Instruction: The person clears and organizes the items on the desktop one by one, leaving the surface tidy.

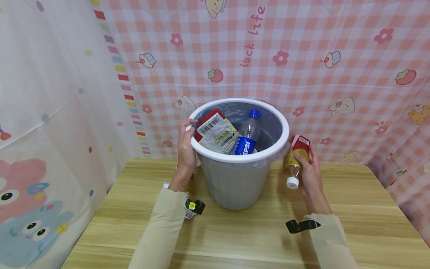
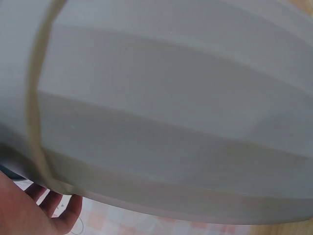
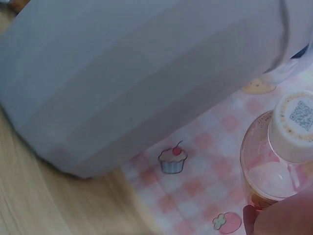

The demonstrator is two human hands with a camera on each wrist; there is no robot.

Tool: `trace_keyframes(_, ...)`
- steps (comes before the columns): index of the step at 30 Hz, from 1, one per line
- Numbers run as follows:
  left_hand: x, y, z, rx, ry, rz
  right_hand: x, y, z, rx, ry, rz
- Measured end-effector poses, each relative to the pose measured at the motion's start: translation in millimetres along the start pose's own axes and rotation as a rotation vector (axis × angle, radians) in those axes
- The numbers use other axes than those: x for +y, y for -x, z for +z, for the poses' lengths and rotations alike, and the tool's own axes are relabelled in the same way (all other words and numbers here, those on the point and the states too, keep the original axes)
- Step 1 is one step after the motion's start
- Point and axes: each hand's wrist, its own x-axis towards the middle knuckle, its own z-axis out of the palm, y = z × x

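Observation:
A grey trash bin (image 1: 235, 183) with a white rim and a plastic liner stands on the wooden table. My left hand (image 1: 187, 149) grips the rim on its left side, fingertips over the edge. Inside lie a red and white printed package (image 1: 216, 134) and a clear bottle (image 1: 246, 134) with a blue label and blue cap. To the right of the bin, my right hand (image 1: 311, 173) holds a red and gold labelled plastic bottle (image 1: 297, 151). Its white cap (image 3: 296, 127) faces toward me, and the bottle is close to the bin's wall.
Behind my left wrist, a crumpled wrapper (image 1: 190, 214) and an orange-brown item (image 1: 190, 186) lie on the table (image 1: 255, 239), partly hidden by the arm. A pink checked cloth (image 1: 302, 86) hangs behind the table, and a white patterned cloth (image 1: 67, 112) hangs at the left.

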Motion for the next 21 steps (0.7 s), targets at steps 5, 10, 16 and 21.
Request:
trace_keyframes(5, -0.2, -0.6, 0.6, 0.004, 0.005, -0.002, -7.8, 4.4, 3.6, -0.025, -0.024, -0.015)
trace_keyframes(10, 0.1, -0.7, 1.2, 0.014, 0.009, 0.002, -14.5, 8.5, 6.3, -0.047, -0.023, -0.033)
trace_keyframes(16, 0.1, -1.2, 1.7, 0.019, 0.020, 0.006, -24.6, 14.5, 11.0, -0.092, -0.051, -0.060)
trace_keyframes(21, 0.4, -1.1, 1.8, 0.017, 0.009, 0.008, -33.7, 19.4, 14.9, -0.105, -0.058, -0.074)
